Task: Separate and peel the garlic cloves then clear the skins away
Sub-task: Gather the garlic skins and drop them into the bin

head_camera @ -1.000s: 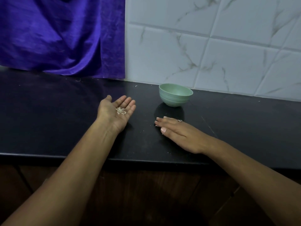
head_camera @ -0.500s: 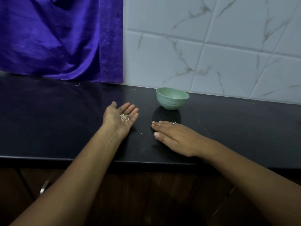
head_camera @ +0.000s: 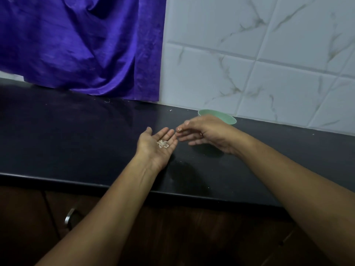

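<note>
Papery skin [head_camera: 179, 129], seemingly pinched, right hand [head_camera: 207, 133] lifted

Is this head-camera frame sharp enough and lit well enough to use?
Head view: dim overall, and the black counter swallows shadows; the right hand is motion-smeared, so whether it pinches anything is unclear; the skins on the open left hand read fine; the wide angle bows the counter edge.
</note>
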The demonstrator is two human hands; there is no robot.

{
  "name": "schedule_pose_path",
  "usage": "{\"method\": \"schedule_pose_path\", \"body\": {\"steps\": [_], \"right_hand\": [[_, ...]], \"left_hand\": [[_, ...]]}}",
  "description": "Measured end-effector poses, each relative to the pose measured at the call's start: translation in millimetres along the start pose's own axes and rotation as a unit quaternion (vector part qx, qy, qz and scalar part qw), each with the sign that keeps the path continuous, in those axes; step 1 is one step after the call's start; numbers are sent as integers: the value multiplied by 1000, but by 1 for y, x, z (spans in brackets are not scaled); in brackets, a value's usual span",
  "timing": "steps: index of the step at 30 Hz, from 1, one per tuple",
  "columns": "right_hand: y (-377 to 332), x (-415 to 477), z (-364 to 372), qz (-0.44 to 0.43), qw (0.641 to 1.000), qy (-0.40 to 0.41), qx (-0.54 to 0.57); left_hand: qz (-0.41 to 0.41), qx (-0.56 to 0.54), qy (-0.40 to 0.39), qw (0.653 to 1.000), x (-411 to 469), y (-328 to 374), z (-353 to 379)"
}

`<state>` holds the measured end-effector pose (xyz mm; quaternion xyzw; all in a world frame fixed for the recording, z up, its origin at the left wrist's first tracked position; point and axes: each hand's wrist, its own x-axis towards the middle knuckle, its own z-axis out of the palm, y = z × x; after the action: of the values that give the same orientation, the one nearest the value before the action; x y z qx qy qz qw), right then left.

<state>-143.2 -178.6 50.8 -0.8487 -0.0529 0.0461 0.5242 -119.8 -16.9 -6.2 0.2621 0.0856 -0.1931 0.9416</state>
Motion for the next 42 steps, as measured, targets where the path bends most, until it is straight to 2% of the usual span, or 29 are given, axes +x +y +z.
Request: {"method": "schedule_pose_path", "body": {"steps": [5,14,19,24,28,32,35,42], "right_hand": [[-24,20,19,-22,995,7,-102],[-35,30,27,-65,978,46,-192],[-43,31,30,-87,960,23,-266],[-43,28,33,-154,911,93,-371],[-42,25,35,-172,899,64,-398],[-32,20,32,-180,894,112,-396],[-22,10,26,-189,911,67,-361],[45,-41,9,-199,901,-2,-386]], "left_hand": [[-12,-34,-15,999,0,2,-4],[-20,-59,-24,998,0,4,-6],[-23,-75,-34,996,1,5,-6],[-20,-73,-27,997,-1,5,-6],[-17,-73,-28,997,0,5,-7],[-14,-64,-27,997,-1,5,-7],[-2,-43,-18,999,-3,6,-6],[36,-19,6,999,-3,22,-15]]}}
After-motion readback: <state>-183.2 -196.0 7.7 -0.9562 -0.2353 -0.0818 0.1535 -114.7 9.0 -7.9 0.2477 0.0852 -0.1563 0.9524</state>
